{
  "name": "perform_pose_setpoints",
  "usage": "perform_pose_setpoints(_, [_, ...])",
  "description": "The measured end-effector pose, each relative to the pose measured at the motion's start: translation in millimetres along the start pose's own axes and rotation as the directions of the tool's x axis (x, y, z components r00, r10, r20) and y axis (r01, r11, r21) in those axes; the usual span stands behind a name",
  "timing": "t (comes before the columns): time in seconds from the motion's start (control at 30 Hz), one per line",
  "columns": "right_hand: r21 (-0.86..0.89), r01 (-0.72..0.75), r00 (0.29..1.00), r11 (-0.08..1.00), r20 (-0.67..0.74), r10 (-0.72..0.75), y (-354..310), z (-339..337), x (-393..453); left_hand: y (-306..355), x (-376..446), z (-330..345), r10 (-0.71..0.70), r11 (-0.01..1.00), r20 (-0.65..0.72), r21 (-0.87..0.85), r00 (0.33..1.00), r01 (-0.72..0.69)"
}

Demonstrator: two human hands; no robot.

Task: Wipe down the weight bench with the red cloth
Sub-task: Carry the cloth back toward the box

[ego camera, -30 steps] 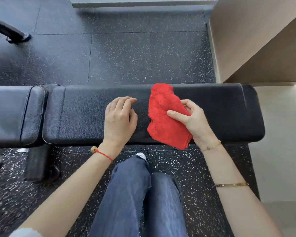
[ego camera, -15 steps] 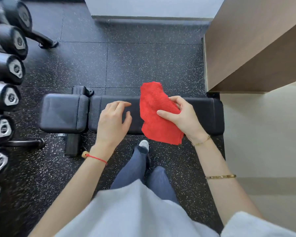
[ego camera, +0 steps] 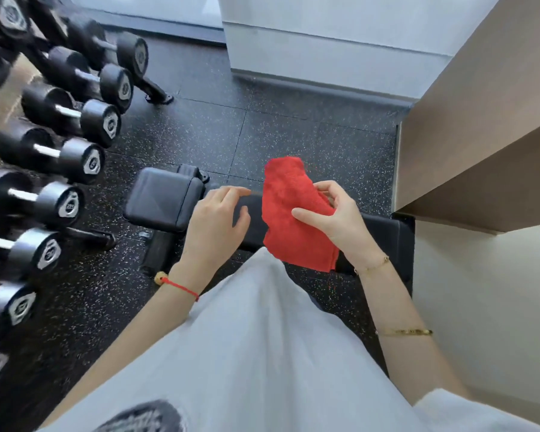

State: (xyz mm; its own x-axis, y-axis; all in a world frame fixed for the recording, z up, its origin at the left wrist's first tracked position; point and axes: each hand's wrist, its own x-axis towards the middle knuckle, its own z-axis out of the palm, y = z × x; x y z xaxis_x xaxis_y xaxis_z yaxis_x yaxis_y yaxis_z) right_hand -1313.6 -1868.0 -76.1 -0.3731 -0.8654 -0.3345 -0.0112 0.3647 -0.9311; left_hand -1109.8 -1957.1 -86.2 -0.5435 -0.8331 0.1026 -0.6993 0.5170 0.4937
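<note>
The red cloth (ego camera: 293,219) is hanging above the weight bench (ego camera: 384,235), pinched by the right hand (ego camera: 334,219), seemingly for regripping; the left hand (ego camera: 215,226) is hovering beside it, fingers relaxed, holding nothing.

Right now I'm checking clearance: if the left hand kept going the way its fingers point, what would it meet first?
Likely the crumpled red cloth held by the right hand; depth is unclear.

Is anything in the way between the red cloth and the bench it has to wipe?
Nothing visible. The right hand holds the cloth above the bench, whose pad shows bare on both sides of it. The left hand hovers beside the cloth, over the pad, not under it.
</note>
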Motion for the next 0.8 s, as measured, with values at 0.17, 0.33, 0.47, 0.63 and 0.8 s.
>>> perform_pose_setpoints(0.17, [-0.06,0.058,0.988,0.997,0.146,-0.048,1,-1,-15,13,-49,-6,-0.146,0.989,-0.103,0.007,0.984,0.147])
perform_pose_setpoints(0.33, [-0.121,0.098,0.947,0.988,0.318,-0.055,12,-7,-46,41,-128,1,-0.33,0.943,-0.199,-0.028,0.923,0.331])
perform_pose_setpoints(0.47, [-0.177,0.142,0.88,0.974,0.473,-0.042,26,2,-72,61,-195,10,-0.478,0.873,-0.278,-0.043,0.833,0.487])
perform_pose_setpoints(0.63, [-0.229,0.214,0.737,0.95,0.676,-0.003,37,32,-106,82,-273,16,-0.64,0.746,-0.39,-0.104,0.662,0.658])
perform_pose_setpoints(0.8, [-0.242,0.277,0.564,0.93,0.825,0.046,42,81,-149,98,-350,14,-0.763,0.568,-0.491,-0.201,0.42,0.798])
